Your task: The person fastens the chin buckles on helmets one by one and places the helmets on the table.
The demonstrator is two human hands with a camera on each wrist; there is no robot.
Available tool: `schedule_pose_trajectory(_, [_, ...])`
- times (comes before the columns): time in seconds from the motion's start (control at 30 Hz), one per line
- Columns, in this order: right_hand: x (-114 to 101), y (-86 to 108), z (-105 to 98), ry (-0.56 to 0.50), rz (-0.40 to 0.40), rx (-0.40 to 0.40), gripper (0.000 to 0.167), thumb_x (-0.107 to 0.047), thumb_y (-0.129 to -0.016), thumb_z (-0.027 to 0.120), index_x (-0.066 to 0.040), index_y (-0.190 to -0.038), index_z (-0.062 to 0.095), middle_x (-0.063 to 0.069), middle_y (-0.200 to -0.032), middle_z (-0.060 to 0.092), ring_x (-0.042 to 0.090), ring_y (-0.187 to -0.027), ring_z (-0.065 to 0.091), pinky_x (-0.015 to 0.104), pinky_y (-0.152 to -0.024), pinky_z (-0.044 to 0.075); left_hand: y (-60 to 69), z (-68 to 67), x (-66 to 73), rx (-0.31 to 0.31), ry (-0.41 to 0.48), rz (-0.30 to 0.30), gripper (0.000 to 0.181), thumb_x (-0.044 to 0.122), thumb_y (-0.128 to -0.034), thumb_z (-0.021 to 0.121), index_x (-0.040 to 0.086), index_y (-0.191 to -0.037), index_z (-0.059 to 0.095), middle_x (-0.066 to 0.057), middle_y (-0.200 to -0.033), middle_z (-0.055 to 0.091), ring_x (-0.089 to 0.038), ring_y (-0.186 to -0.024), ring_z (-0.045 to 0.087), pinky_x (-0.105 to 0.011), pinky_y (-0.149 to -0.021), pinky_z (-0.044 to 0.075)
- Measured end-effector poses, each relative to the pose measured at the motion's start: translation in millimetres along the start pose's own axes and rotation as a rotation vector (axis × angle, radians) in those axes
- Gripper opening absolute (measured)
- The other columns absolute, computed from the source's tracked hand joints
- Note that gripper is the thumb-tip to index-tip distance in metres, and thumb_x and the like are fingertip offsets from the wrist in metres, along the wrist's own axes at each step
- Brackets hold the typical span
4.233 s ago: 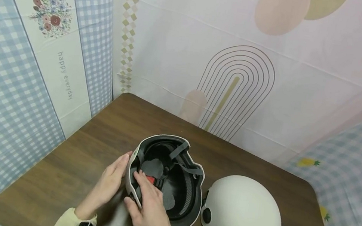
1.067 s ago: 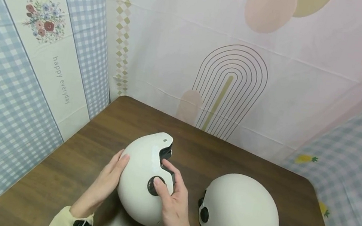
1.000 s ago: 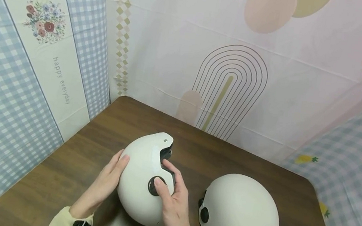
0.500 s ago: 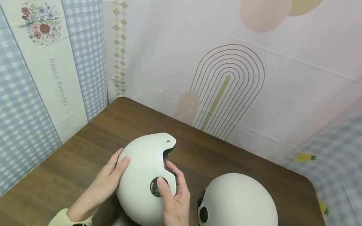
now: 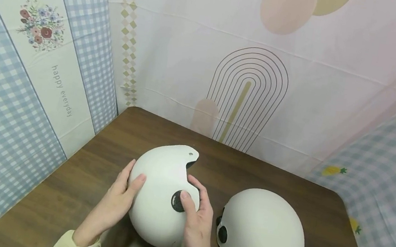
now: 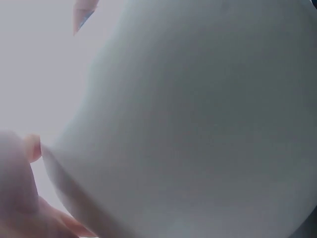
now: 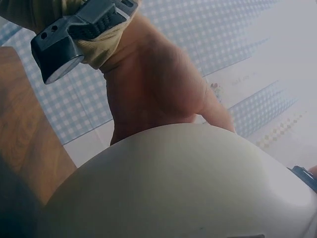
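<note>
A white helmet (image 5: 157, 192) is held between both hands in the head view, tilted with its smooth shell toward me and its opening facing right. My left hand (image 5: 116, 200) grips the rounded left side, thumb on the near surface and fingers passing out of sight behind it. At the right rim, my right hand (image 5: 197, 226) pinches the edge, its thumb on a round black disc (image 5: 177, 201) and its fingers partly hidden inside the opening. White shell (image 6: 198, 124) fills most of the left wrist view. The straps and lining are hidden.
A second white helmet (image 5: 262, 234), dome up, rests on the brown wooden table (image 5: 106, 145) just right of the right hand. Printed cloths hang at the left, back and right. A black wrist camera (image 7: 59, 54) is strapped over the left sleeve.
About four seconds ago the held helmet lay with its dark inside facing up; it has been turned to show the shell. Over the last half second it has shifted slightly right, with both hands holding.
</note>
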State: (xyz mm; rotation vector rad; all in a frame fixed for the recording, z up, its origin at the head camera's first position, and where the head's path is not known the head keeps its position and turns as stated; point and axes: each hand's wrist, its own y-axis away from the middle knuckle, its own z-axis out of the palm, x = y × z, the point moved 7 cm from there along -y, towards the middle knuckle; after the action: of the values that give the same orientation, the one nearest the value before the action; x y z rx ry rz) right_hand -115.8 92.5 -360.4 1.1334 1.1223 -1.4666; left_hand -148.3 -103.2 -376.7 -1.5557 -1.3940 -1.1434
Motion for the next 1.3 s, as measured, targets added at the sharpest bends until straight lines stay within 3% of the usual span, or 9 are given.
schedule_pose_trajectory(0.47, [1.8,-0.6,-3.6,-0.061,0.058,0.025,0.034,-0.019,-0.096,0.06,-0.018,-0.13,0.058,0.012,-0.117,0.065,0.025,-0.105,0.063,0.039,-0.084,0.052,7.4,0.7,9.2,0.031,-0.067,0.023,0.077,0.052,-0.1006,0.041,0.009,-0.156,0.01,-0.02,-0.155,0.018,-0.043,-0.139,0.023,-0.068,-0.102,0.025])
schedule_pose_trajectory(0.73, [1.8,-3.7,-6.1,-0.158,0.11,0.038,0.038,-0.022,-0.099,0.056,-0.012,-0.135,0.054,0.012,-0.128,0.06,0.025,-0.116,0.058,0.038,-0.091,0.049,13.0,-2.6,18.2,0.031,-0.133,0.066,0.075,0.054,-0.0997,0.042,0.014,-0.156,0.015,-0.015,-0.157,0.019,-0.04,-0.14,0.022,-0.07,-0.1,0.026])
schedule_pose_trajectory(1.17, [-0.6,-12.8,-16.5,-0.207,0.13,-0.014,0.041,-0.027,-0.101,0.053,-0.011,-0.139,0.05,0.011,-0.136,0.054,0.026,-0.123,0.051,0.04,-0.094,0.047,10.4,-5.1,19.1,0.027,-0.104,0.109,0.068,0.05,-0.101,0.043,0.011,-0.154,0.025,-0.013,-0.154,0.024,-0.038,-0.14,0.021,-0.069,-0.101,0.027])
schedule_pose_trajectory(1.3, [-0.4,-13.9,-19.7,-0.208,0.124,0.02,0.04,-0.024,-0.101,0.052,-0.011,-0.138,0.051,0.011,-0.136,0.054,0.026,-0.122,0.052,0.039,-0.094,0.047,12.7,-5.6,21.5,0.029,-0.113,0.12,0.066,0.049,-0.101,0.044,0.011,-0.153,0.028,-0.013,-0.154,0.025,-0.038,-0.141,0.021,-0.07,-0.101,0.026])
